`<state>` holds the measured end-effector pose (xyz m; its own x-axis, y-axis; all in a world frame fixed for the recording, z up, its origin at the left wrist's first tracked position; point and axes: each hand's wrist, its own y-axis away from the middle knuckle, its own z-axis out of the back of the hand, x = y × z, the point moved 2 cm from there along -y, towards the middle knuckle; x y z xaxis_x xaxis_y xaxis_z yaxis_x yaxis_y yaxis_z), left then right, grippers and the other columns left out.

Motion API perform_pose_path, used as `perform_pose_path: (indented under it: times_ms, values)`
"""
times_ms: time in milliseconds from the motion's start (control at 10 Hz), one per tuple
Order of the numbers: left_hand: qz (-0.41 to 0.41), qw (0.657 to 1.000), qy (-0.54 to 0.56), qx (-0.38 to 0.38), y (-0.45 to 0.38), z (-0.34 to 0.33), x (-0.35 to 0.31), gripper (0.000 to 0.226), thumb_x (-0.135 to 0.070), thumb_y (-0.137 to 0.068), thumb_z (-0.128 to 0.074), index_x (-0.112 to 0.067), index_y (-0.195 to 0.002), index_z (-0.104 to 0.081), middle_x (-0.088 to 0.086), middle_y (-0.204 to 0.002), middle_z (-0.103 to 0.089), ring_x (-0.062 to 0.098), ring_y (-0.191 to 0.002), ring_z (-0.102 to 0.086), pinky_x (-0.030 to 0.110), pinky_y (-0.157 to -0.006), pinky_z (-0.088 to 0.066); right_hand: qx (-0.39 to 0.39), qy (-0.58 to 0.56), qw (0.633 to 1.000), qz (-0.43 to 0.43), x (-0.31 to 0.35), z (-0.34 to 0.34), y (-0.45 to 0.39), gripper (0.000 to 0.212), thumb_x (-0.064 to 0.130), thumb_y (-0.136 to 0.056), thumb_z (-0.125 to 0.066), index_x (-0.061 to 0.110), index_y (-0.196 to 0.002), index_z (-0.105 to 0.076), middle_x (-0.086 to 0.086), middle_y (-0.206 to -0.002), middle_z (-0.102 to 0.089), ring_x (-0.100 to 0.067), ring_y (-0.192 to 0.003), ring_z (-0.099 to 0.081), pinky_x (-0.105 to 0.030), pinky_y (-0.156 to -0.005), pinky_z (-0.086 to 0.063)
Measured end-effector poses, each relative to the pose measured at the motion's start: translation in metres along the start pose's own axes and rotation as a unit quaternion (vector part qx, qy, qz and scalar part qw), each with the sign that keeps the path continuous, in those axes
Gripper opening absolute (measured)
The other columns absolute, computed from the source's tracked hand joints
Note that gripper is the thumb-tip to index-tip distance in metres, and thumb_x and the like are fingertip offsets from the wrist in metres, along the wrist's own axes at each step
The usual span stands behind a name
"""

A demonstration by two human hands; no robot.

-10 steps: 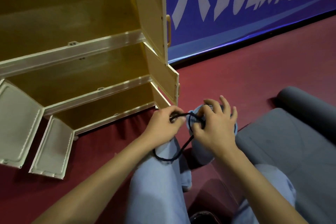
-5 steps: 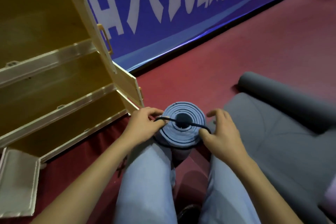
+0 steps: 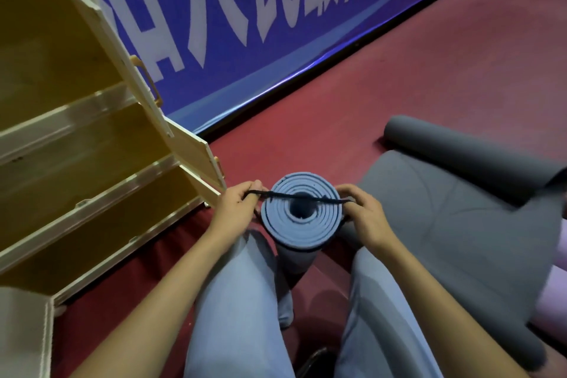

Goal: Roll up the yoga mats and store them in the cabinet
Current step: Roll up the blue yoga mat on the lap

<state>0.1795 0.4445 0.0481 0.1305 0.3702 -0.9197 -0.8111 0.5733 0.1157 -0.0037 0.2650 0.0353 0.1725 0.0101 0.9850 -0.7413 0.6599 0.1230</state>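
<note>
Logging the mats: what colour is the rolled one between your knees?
Blue, the rolled mat, seen end-on in the head view.

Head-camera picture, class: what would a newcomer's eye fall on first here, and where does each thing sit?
First the rolled blue mat, standing on end at centre between the person's knees, with a black cord stretched across its top between the left hand and right hand. Then the open pale wooden cabinet at left, and the half-rolled grey mat on the red floor at right.

Blue banner [image 3: 276,24] shows cropped white characters "民" and "政"
</note>
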Motion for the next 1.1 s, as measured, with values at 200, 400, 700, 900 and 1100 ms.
perform_pose_path:
  times_ms: [200, 400, 700, 900, 1100]
  values:
    - [0.261, 0.952, 0.159, 0.027, -0.006, -0.003, 0.032, 0.031, -0.008, -0.102, -0.050, -0.008, -0.074, -0.063, 0.010, -0.070, -0.058, 0.019, -0.057, -0.052, 0.029, -0.055, -0.041, 0.102, 0.058, 0.992, -0.046, 0.005, -0.020, -0.033, 0.007, -0.007, -0.071, -0.052, -0.012, -0.072, -0.056, -0.015, -0.060, -0.047, -0.022, -0.052, -0.042, -0.027, -0.048, -0.033]
    - [0.355, 0.884, 0.292, 0.087, -0.025, -0.009, 0.044, 0.030, -0.016, -0.107, -0.045, 0.000, -0.102, -0.070, 0.018, -0.090, -0.068, 0.030, -0.078, -0.068, 0.043, -0.076, -0.060, 0.025, -0.053, 0.984, -0.165, -0.009, -0.032, -0.050, 0.031, -0.015, -0.065, -0.037, 0.009, -0.048, -0.047, -0.007, -0.054, -0.041, -0.018, -0.050, -0.028, -0.043, -0.056, -0.012]
    - [0.366, 0.904, 0.217, 0.035, -0.048, -0.014, 0.051, 0.036, -0.019, -0.108, -0.035, -0.021, -0.073, -0.041, -0.008, -0.036, -0.045, 0.009, -0.027, -0.043, 0.017, -0.028, -0.031, 0.058, 0.122, 0.962, -0.236, -0.053, -0.050, -0.093, 0.016, 0.008, -0.096, -0.045, 0.008, -0.086, -0.057, -0.013, -0.080, -0.055, -0.026, -0.067, -0.052, -0.031, -0.060, -0.045]
    - [0.179, 0.978, 0.103, -0.002, -0.073, 0.000, 0.081, 0.023, -0.032, -0.078, -0.065, -0.014, -0.094, -0.067, 0.012, -0.091, -0.069, 0.037, -0.091, -0.067, 0.043, -0.074, -0.057, 0.111, 0.248, 0.957, -0.105, -0.048, -0.058, -0.125, 0.035, 0.011, -0.087, -0.046, 0.015, -0.120, -0.056, -0.007, -0.108, -0.061, -0.027, -0.092, -0.063, -0.039, -0.081, -0.051]
    - [-0.032, 0.990, 0.136, 0.032, -0.081, 0.008, 0.045, 0.015, -0.020, -0.088, -0.070, -0.031, -0.091, -0.080, -0.014, -0.089, -0.076, 0.001, -0.085, -0.068, 0.018, -0.082, -0.053, 0.170, 0.132, 0.975, 0.059, -0.018, -0.049, -0.118, 0.031, -0.007, -0.076, -0.058, 0.018, -0.081, -0.075, -0.001, -0.075, -0.071, -0.008, -0.073, -0.063, -0.037, -0.066, -0.053]
